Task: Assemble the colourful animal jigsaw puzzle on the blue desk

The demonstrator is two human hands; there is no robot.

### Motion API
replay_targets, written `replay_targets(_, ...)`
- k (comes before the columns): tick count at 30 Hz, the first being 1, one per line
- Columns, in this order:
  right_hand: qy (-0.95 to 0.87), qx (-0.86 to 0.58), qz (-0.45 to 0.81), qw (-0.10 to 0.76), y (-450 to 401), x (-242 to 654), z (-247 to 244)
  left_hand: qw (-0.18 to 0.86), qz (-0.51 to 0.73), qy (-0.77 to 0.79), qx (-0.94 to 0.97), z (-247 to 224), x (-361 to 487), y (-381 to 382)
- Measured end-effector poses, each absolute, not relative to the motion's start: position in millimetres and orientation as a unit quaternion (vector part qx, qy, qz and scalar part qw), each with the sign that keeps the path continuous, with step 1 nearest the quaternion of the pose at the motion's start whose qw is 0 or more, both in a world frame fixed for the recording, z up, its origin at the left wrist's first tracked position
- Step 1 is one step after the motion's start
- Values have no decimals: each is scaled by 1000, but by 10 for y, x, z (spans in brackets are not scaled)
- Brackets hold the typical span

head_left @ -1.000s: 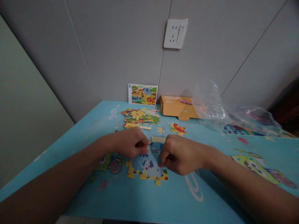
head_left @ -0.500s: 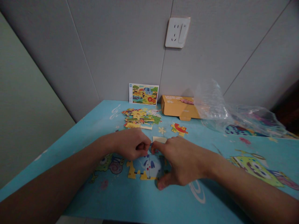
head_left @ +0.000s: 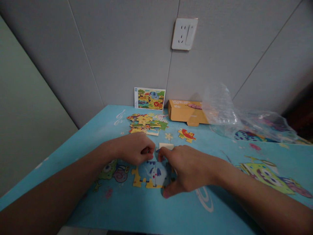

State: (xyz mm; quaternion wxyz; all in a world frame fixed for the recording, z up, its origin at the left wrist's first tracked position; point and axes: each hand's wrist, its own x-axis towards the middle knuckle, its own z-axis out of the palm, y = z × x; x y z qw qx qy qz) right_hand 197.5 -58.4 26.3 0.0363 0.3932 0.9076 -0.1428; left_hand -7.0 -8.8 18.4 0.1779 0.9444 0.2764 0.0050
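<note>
A partly joined jigsaw puzzle [head_left: 158,178] lies on the table, showing a blue elephant and yellow edge shapes. At its upper edge, my left hand [head_left: 137,148] is closed in a pinch on a puzzle piece, most of which the fingers hide. My right hand [head_left: 187,168] covers the puzzle's right side, index finger bent at the top and thumb at the lower edge, gripping it between them. Just beyond my fingers lies a pale, face-down puzzle piece [head_left: 166,146]. Farther back are a heap of loose pieces [head_left: 145,122] and a single red and yellow piece [head_left: 187,135].
A picture card [head_left: 150,98] leans on the wall beside an orange box [head_left: 186,111]. Crumpled clear plastic [head_left: 225,109] overlaps the box and spreads right. The blue cartoon-printed tablecloth [head_left: 127,209] covers the table. A socket [head_left: 184,34] is on the wall.
My left hand has shifted slightly up and left, uncovering more of the puzzle's upper edge. My right hand keeps nearly the same place on the puzzle. The view has moved slightly.
</note>
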Motion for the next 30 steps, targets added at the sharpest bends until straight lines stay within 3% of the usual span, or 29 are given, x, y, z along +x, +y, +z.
replay_targets(30, 919, 376, -118, 21, -573, 1980, 257, 221, -50, 318, 920, 227, -51, -116)
